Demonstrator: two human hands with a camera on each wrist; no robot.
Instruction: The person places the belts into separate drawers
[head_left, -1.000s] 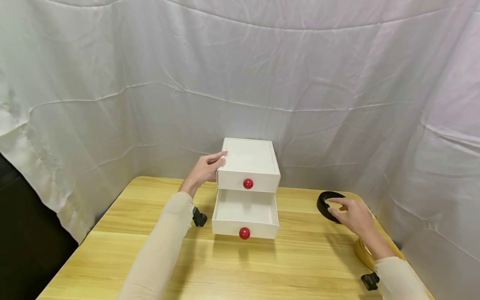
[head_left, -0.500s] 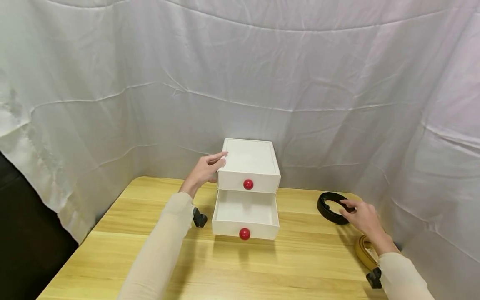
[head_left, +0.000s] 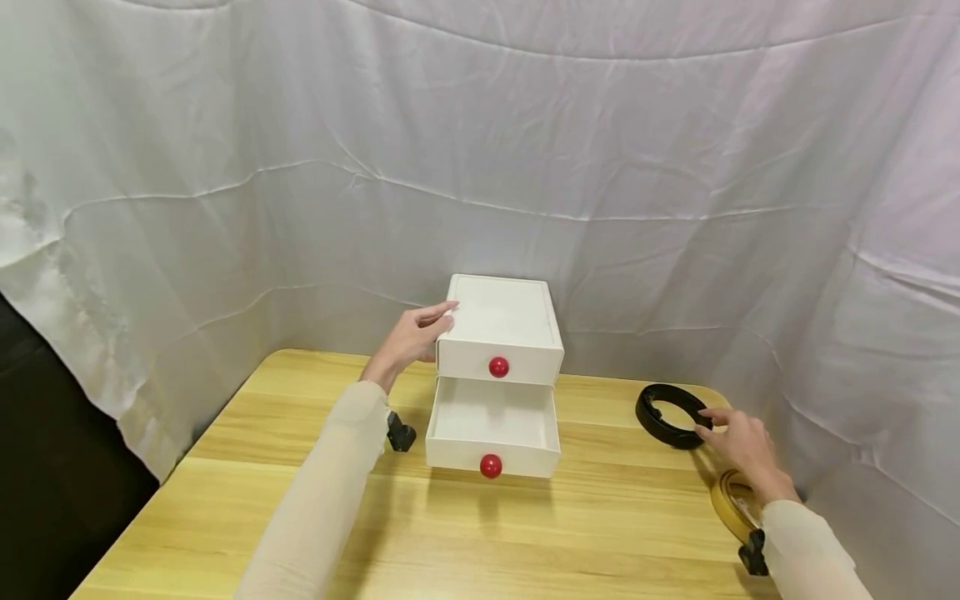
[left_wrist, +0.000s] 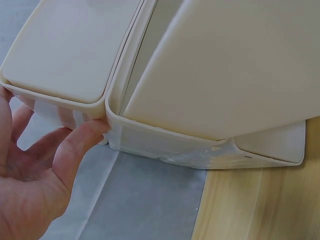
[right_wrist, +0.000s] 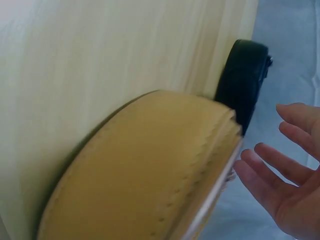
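Item: small white plastic drawer unit (head_left: pixel 500 329), two tiers, smooth matte shell with rounded corners, standing at the back middle of a pale wood-grain table (head_left: pixel 465 533). Each drawer front carries a glossy red ball knob (head_left: pixel 498 367). The upper drawer is closed; the lower drawer (head_left: pixel 493 425) is pulled out toward the near side, its shallow tray showing bare white walls. In the left wrist view the shell looks slightly translucent along its lower edge.

Item: coiled black belt (head_left: pixel 670 414), a stiff dark ring lying flat near the table's far right corner, well apart from the drawer unit. Just nearer the table's edge lies a coiled tan belt (head_left: pixel 733 502), leather-like with a stitched edge, seen close in the right wrist view (right_wrist: pixel 150 170).

Left hand (head_left: pixel 411 337): arm in a cream sleeve stretched forward, palm against the unit's left side, fingers (left_wrist: pixel 80 145) straight and relaxed, tips resting at the upper left edge of the shell. It grips nothing.

Right hand (head_left: pixel 738 442): reached out over the right end of the table, fingers loosely spread and nearly straight, fingertips at the near right rim of the black belt. Whether they quite touch it cannot be told; nothing is held.

Surround: creased white cloth (head_left: pixel 480 150) draped behind and to both sides.
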